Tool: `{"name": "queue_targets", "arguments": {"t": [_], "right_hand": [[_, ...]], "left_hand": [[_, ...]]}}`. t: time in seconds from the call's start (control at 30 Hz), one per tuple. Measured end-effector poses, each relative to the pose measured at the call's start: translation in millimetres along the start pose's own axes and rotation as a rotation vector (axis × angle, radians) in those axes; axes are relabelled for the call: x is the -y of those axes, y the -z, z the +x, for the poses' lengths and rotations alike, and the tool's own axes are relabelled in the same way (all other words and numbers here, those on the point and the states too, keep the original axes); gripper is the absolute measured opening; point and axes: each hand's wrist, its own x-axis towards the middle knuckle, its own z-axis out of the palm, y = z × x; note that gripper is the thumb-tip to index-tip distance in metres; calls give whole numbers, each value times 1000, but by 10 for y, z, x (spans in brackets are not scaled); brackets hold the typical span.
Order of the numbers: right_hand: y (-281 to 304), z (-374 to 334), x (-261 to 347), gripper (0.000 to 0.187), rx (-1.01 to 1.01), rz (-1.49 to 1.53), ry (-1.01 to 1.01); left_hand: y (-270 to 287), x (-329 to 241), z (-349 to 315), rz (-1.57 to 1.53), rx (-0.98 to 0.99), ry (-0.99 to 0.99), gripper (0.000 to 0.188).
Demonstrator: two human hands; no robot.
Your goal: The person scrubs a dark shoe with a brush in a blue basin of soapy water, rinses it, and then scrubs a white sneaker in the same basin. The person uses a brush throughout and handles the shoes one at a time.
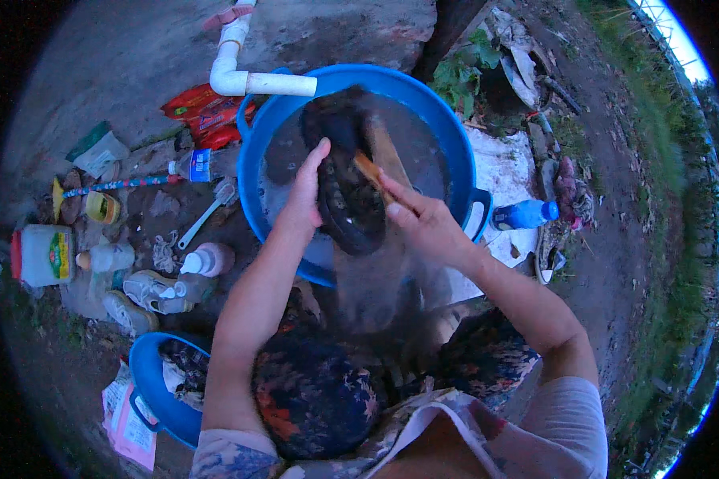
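A dark shoe point(350, 209) is tilted over the large blue basin point(462, 132). My left hand point(305, 190) grips its left side, thumb up along the edge. In my right hand point(425, 222) is a wooden-backed scrubbing brush point(368, 170), its fingers wrapped round the near end. The brush lies against the shoe's right side; its bristles are hidden. Under the shoe a wooden board point(387, 156) slopes from inside the basin toward my knees. Murky water point(423, 152) fills the basin. Another dark shape near the basin's far side is blurred, possibly part of a second shoe.
A white pipe point(280, 84) juts over the basin's far left rim. Left lie a white-handled brush point(204, 222), light-coloured shoes point(148, 291), a white jug point(46, 255) and a smaller blue basin point(148, 359). A blue bottle point(523, 215) lies to the right on white sheeting point(499, 164).
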Motion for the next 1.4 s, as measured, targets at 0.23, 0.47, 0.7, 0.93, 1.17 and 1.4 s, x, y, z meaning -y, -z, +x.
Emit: {"name": "queue_targets", "arguments": {"t": [0.23,0.47,0.7,0.93,1.17,1.4], "right_hand": [[308,389,533,43,237,-690,-187],[-137,123,-32,42,192,-121,-233],[-169,590,336,43,408,-392,-260],[-504,933,145,46,358,-322,-178],[-109,488,498,44,265,415,-530],[72,554,428,44,238,-439,-310]], "left_hand": [[-233,-72,-176,187,-273,-16,57],[459,-389,-255,444,-547,-117,67],[741,-222,-103,497,-754,-67,79],[789,-335,1,433,-708,-57,59],[-102,-370,-171,184,-415,-66,64],[-61,54,97,62,-276,22,58]]}}
